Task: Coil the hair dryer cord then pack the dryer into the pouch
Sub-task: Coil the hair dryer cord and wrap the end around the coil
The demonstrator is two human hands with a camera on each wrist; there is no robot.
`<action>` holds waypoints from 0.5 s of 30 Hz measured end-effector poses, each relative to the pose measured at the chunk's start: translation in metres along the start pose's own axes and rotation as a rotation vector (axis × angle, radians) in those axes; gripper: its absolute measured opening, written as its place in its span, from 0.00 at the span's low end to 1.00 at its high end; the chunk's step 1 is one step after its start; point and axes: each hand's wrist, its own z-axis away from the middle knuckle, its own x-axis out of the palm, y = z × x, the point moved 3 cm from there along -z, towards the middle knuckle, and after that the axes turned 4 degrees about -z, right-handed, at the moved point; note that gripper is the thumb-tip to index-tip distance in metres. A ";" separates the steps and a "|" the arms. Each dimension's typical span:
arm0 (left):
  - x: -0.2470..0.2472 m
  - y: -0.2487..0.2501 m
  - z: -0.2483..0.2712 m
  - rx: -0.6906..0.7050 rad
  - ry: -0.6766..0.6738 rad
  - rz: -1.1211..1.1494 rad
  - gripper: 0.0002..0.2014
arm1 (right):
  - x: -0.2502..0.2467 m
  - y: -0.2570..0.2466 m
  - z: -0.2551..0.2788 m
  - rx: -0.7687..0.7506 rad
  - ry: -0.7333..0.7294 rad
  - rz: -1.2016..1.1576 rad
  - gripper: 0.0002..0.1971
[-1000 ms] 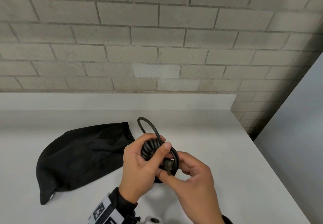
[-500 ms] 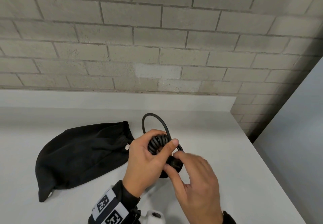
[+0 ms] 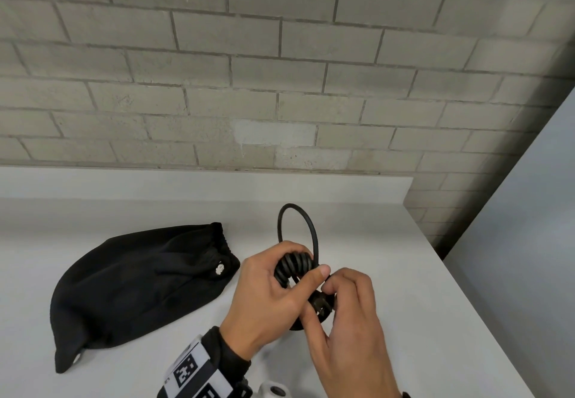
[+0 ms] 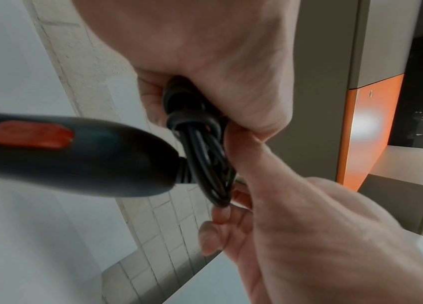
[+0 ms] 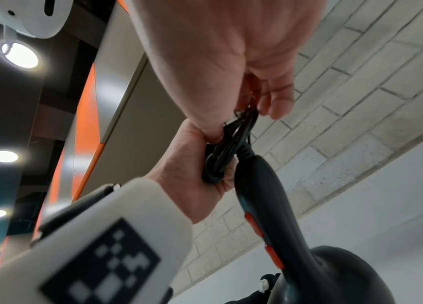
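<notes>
My left hand [image 3: 273, 288] grips the coiled black cord [image 3: 294, 265] above the white table, thumb across the bundle. One loose loop [image 3: 300, 220] of cord stands up behind the fingers. My right hand [image 3: 342, 296] pinches the plug end [image 3: 323, 302] against the coil's right side. In the left wrist view the black dryer handle [image 4: 75, 152] with its orange switch hangs from the cord bundle [image 4: 205, 160]. The right wrist view shows the dryer [image 5: 262, 195] hanging below both hands. A black drawstring pouch [image 3: 140, 282] lies flat to the left, mouth toward my hands.
The white table [image 3: 404, 257] ends at a grey brick wall [image 3: 280, 86] behind and drops off along its right edge [image 3: 460, 301]. A grey panel stands to the right of that edge.
My right hand has moved from under the coil to its right side, bringing the plug end round the bundle. The left hand keeps its grip.
</notes>
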 end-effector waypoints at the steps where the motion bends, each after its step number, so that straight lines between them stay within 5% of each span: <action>1: 0.000 0.001 -0.001 0.004 -0.001 -0.009 0.09 | -0.001 0.000 -0.001 -0.005 -0.014 0.004 0.12; 7: -0.005 -0.001 -0.005 -0.010 0.010 0.010 0.10 | -0.018 0.000 -0.012 0.018 -0.011 -0.061 0.15; 15: -0.020 -0.004 -0.013 -0.070 -0.005 0.087 0.12 | -0.076 -0.009 -0.014 0.326 0.045 -0.407 0.16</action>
